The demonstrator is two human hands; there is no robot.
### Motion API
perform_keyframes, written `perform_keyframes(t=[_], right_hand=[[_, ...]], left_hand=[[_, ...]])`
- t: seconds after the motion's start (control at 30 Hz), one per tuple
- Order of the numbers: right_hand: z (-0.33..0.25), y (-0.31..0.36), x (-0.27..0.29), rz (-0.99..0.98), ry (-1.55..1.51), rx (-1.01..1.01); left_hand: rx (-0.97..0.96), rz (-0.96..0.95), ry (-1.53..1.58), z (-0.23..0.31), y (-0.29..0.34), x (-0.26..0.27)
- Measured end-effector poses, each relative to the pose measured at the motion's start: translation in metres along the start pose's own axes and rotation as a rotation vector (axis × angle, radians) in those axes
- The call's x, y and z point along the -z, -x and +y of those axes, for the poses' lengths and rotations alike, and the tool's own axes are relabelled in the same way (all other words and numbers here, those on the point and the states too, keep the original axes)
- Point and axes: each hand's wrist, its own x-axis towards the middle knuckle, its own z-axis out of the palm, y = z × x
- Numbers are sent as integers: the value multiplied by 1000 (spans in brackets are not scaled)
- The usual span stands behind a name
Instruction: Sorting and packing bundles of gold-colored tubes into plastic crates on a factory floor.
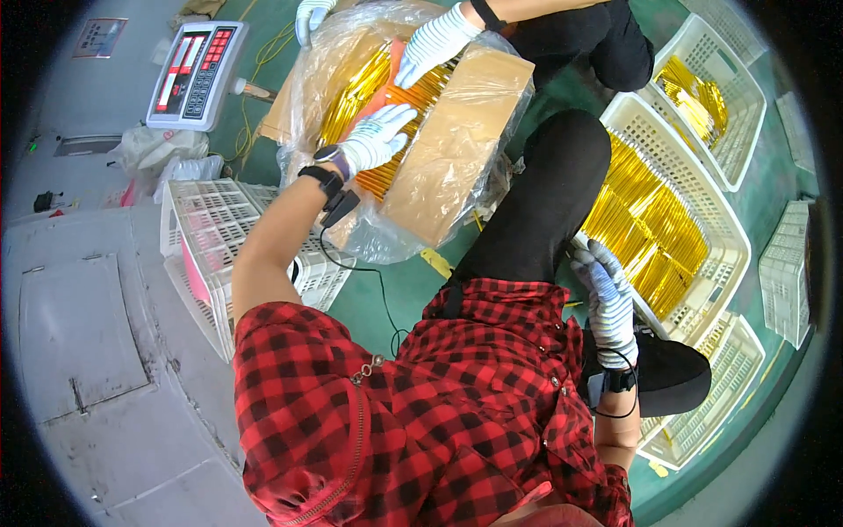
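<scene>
My left hand [379, 140], in a striped white glove, lies with fingers stretched out on thin shiny gold-and-orange sticks [374, 180]. These fill a cardboard box [457, 145] lined with clear plastic [399, 244]. Beside it, a co-worker's gloved hand [435, 46] presses on the same sticks and an orange strip [395, 75]. At my right side, my gloved right hand [608, 294] curls its fingers over the near rim of a cream plastic crate [733, 237]. That crate holds rows of gold sticks [654, 233].
A second crate [742, 97] with loose gold sticks stands beyond. Another crate [711, 395] is partly under the near one. Stacked white crates [219, 211] stand left of the box, below a digital scale [195, 75]. The co-worker's other gloved hand [309, 18] shows at the top.
</scene>
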Motion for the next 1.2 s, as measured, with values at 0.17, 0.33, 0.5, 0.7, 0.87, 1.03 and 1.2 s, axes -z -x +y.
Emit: perform_keyframes(t=[0.17,0.33,0.5,0.7,0.87,1.03,1.2], right_hand=[[1,6,-8,28,4,-1],[2,5,0,27,-19,-55],[-7,4,7,62,19,-71],[-2,9,39,128,27,48],[-5,15,63,129,108,64],[10,23,77,8,360,-104],[39,21,73,-31,234,-114]], left_hand=[[137,-41,-269,-11,6,-56],[187,109,-33,9,1,-33],[233,357,336,24,26,7],[288,516,-165,-4,-2,14],[275,473,767,68,-31,41],[-183,385,440,190,-79,78],[-358,-151,1090,323,-150,17]])
